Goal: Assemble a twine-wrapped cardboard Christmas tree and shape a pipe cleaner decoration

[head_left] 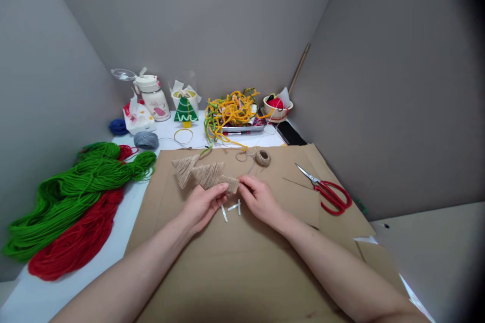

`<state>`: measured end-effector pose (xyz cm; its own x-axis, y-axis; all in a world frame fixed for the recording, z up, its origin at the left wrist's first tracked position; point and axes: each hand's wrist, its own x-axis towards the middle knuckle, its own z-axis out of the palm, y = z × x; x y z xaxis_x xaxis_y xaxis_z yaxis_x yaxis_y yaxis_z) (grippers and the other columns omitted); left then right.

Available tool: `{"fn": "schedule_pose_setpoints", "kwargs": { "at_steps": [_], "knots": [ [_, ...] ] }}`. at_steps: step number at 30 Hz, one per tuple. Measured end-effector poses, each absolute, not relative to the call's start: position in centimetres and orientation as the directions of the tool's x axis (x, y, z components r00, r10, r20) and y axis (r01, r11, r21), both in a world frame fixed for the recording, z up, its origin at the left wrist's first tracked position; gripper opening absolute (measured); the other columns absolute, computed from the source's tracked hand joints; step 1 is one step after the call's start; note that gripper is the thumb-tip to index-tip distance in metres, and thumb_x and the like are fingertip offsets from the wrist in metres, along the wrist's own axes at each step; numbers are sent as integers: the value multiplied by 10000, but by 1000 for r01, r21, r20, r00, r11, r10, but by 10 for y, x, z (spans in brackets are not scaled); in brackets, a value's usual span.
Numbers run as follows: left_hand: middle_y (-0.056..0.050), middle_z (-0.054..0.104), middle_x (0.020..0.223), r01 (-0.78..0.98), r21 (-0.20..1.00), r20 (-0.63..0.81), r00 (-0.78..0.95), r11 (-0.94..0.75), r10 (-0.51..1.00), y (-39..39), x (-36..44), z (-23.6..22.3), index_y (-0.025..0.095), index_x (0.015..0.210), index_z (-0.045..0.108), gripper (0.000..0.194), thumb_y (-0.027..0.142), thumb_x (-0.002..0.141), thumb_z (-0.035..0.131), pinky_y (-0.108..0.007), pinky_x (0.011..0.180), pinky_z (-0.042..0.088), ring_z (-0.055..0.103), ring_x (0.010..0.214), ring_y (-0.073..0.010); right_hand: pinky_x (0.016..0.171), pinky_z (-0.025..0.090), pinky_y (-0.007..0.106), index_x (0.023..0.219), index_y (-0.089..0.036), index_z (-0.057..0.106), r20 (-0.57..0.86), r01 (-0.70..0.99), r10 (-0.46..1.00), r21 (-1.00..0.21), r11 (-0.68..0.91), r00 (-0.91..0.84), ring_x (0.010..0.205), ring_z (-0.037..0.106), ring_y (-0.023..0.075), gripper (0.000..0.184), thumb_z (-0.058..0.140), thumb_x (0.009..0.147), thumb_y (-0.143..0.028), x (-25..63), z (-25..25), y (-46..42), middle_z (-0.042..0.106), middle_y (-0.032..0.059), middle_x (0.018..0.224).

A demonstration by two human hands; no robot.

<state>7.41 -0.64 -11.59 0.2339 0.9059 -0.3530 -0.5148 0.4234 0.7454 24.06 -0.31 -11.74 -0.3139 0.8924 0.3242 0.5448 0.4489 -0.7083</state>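
Hands meet (right perhaps pinching) at twine-wrapped tree.

Bare hands; bare wrists; forearms uncovered, tapering toward wrists.

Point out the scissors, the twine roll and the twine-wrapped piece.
Scissors (322, 187): head view, red handles near the blades.
Twine roll (264, 162): head view, wound side facing the camera.
Twine-wrapped piece (208, 175): head view, wrapped face of its middle section.
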Motion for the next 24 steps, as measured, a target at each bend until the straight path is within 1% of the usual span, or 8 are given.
{"fn": "schedule_pose_setpoints", "kwargs": {
  "at_steps": [4, 6, 8, 11, 14, 18, 20, 24],
  "knots": [
    [-25, 683, 750, -574, 736, -315, 178, 359, 932, -7, 77, -116, 130, 778, 688, 155, 164, 637, 743, -192, 634, 479, 597, 666, -88, 665, 375, 256, 728, -183, 502, 352, 662, 851, -536, 524, -389, 699, 484, 145, 192, 402, 891, -182, 234, -121, -8, 551, 25, 717],
    [-18, 677, 733, -597, 734, -307, 133, 324, 942, -7, 78, -115, 126, 759, 686, 163, 163, 617, 756, -191, 657, 487, 596, 660, -83, 677, 368, 264, 725, -183, 497, 353, 708, 843, -462, 534, -405, 700, 479, 150, 208, 396, 904, -210, 232, -121, -11, 551, 30, 714],
    [-19, 675, 716, -606, 736, -318, 84, 302, 944, -6, 79, -115, 117, 741, 685, 179, 170, 593, 772, -193, 674, 495, 600, 659, -85, 685, 364, 268, 741, -183, 509, 344, 733, 839, -414, 539, -422, 702, 483, 151, 231, 379, 921, -245, 230, -120, -13, 560, 36, 718],
    [-21, 669, 684, -613, 737, -338, 28, 284, 941, -5, 79, -115, 107, 711, 677, 195, 182, 570, 788, -198, 688, 504, 605, 660, -90, 695, 361, 272, 784, -181, 531, 325, 739, 824, -372, 562, -464, 720, 496, 154, 246, 355, 934, -264, 228, -116, -17, 581, 45, 739],
    [-20, 669, 682, -607, 749, -328, 8, 266, 944, -4, 79, -114, 110, 726, 675, 198, 191, 581, 783, -201, 677, 507, 607, 664, -91, 696, 357, 278, 768, -177, 537, 327, 739, 809, -338, 583, -489, 713, 497, 154, 269, 345, 937, -263, 227, -113, -20, 582, 48, 725],
    [-44, 689, 733, -569, 777, -303, 35, 268, 952, -5, 79, -113, 107, 756, 684, 219, 218, 591, 776, -251, 707, 519, 626, 693, -121, 679, 351, 285, 776, -172, 554, 365, 743, 795, -308, 595, -485, 702, 485, 157, 271, 348, 932, -252, 229, -110, -21, 572, 52, 713],
    [-52, 691, 725, -544, 792, -304, 44, 279, 951, -6, 80, -113, 101, 755, 691, 231, 230, 585, 778, -273, 720, 522, 628, 681, -131, 674, 350, 289, 788, -169, 564, 388, 744, 788, -298, 598, -479, 703, 477, 160, 263, 357, 928, -250, 230, -110, -21, 569, 55, 719],
    [-54, 689, 702, -513, 810, -312, 34, 285, 949, -6, 80, -114, 105, 723, 699, 209, 237, 582, 779, -279, 725, 521, 625, 672, -132, 695, 361, 305, 793, -167, 578, 440, 741, 776, -300, 601, -452, 719, 472, 170, 246, 383, 917, -250, 235, -111, -19, 562, 63, 729]
  ]
}}
